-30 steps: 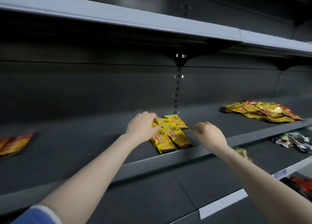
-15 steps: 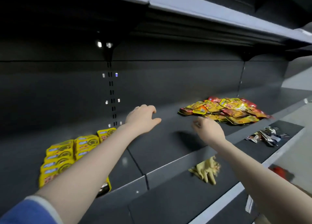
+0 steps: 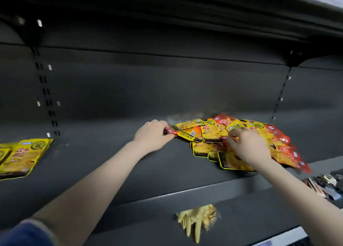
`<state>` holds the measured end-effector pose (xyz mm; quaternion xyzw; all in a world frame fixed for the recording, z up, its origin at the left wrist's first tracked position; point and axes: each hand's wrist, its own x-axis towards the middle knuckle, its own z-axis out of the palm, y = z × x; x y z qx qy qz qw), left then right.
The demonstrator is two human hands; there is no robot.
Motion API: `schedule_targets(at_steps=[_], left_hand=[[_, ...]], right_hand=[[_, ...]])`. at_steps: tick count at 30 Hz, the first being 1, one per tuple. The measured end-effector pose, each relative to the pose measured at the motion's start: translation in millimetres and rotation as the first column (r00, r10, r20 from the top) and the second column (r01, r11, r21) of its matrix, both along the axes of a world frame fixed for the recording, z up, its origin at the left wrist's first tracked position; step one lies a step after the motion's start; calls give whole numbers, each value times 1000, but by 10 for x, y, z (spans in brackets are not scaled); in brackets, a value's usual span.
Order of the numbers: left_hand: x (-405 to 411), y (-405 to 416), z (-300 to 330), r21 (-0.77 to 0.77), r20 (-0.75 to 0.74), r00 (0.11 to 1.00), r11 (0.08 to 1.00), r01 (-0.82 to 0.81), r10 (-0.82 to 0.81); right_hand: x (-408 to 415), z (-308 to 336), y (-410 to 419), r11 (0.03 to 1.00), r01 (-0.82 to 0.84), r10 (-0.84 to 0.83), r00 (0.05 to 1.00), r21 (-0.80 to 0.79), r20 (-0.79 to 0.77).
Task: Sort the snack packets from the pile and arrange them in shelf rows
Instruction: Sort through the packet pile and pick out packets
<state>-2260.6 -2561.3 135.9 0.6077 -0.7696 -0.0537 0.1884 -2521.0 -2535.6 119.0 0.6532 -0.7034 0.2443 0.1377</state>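
A loose pile of yellow and red snack packets (image 3: 209,134) lies on the dark shelf (image 3: 111,160) at right of centre. My left hand (image 3: 153,134) is at the pile's left edge, its fingers curled round the end of a red packet (image 3: 169,131). My right hand (image 3: 248,145) lies on top of the pile with curled fingers pinching a packet in the heap. At the far left, sorted yellow packets (image 3: 22,155) lie flat in a row.
The shelf's grey front lip (image 3: 185,195) runs across below my arms. On the lower shelf lie a pale yellow glove-like item (image 3: 196,219) and, at the right edge, a heap of dark and silver packets (image 3: 326,186). Another shelf overhangs above.
My view and both hands have swung right, from the yellow row to the mixed pile. Both hands, empty a moment ago, now have hold of packets in the pile.
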Motion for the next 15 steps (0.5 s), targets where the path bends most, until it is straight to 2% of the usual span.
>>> schedule_targets(at_steps=[8,15], left_hand=[[-871,-205,-123,34,78,992,994,-99,97],[-1247,-248,-276,9,116,993,1000,-13,11]], right_hand=[[-761,27,-358,994,-113,113,993,5,-25],[-1000,-40,-497,981,-190,188,981,38,55]])
